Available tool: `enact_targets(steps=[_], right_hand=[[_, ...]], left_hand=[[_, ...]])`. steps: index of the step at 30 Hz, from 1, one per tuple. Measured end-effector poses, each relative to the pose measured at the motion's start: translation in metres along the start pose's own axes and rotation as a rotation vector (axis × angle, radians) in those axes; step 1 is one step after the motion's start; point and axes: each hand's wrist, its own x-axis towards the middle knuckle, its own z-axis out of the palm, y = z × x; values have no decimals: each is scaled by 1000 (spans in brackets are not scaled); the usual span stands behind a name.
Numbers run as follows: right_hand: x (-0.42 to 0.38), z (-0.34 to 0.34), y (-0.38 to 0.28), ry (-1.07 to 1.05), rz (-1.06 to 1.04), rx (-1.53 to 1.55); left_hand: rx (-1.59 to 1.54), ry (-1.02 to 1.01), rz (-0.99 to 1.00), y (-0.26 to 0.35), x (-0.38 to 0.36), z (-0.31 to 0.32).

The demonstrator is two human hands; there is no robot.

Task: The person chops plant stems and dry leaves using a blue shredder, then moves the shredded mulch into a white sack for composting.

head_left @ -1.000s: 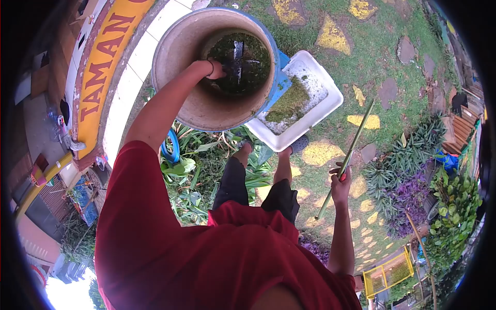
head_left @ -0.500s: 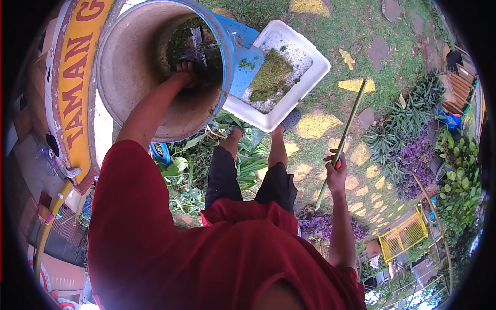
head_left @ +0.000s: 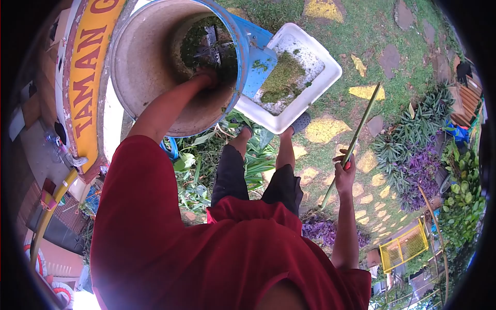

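Note:
Inside a large blue drum (head_left: 139, 77) my left hand (head_left: 205, 78) reaches toward the chopped green bits and a metal blade part (head_left: 212, 44); its fingers are hidden in shadow. My right hand (head_left: 344, 173) is closed around a long green stalk (head_left: 363, 118), held at a slant, with something small and red at the fingers. Beside the drum a white tray (head_left: 326, 70) holds chopped greens (head_left: 283, 77), below a blue chute (head_left: 258, 64) fixed to the drum.
An orange lettered sign (head_left: 92, 77) stands left of the drum. Leafy plants (head_left: 261, 165) grow around my feet. Yellow stepping stones (head_left: 325, 129) lie in the grass. Purple plants (head_left: 413, 181) and a yellow metal rack (head_left: 404, 246) are on the right.
The whole view has shifted slightly, so things appear farther right. My left hand has gone deeper into the drum, its fingers now out of sight. My right hand still holds the stalk.

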Motion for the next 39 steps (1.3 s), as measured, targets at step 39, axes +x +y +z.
enact_targets(steps=[39], right_hand=[[-29,-44,-36,-86,-143,-25]], left_hand=[[-697,636,383,194,-276,-133]])
